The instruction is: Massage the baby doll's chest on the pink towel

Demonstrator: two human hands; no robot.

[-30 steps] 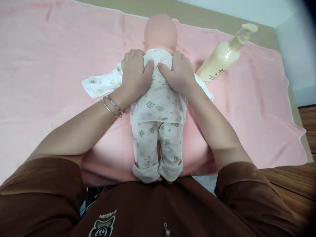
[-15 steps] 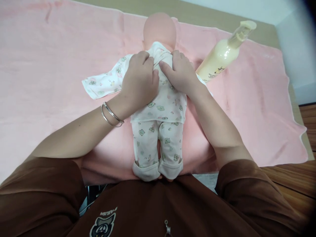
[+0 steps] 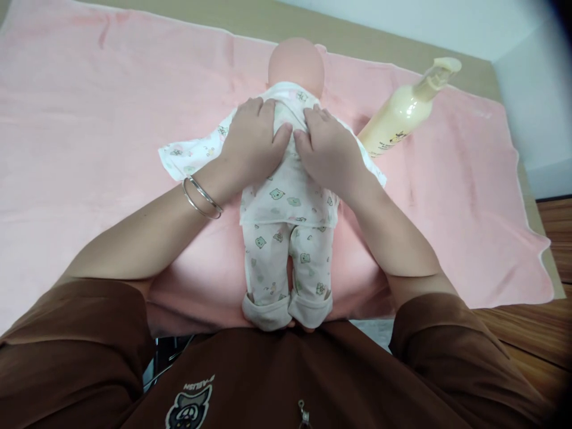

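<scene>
Left hand [image 3: 250, 146] and right hand [image 3: 328, 156] have eased apart, lying flat on the baby doll [image 3: 296, 65] (no grip that I can see); sliding could rumple its printed top [image 3: 286, 201].

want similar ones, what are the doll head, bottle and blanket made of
The doll's head looks like smooth vinyl or soft plastic, with a faint sheen. The bottle looks like glossy plastic, given the bright highlight along its side. The blanket looks like soft fleece, with a fuzzy nap and pale stitched edge, though the fibre can't be told.
</scene>
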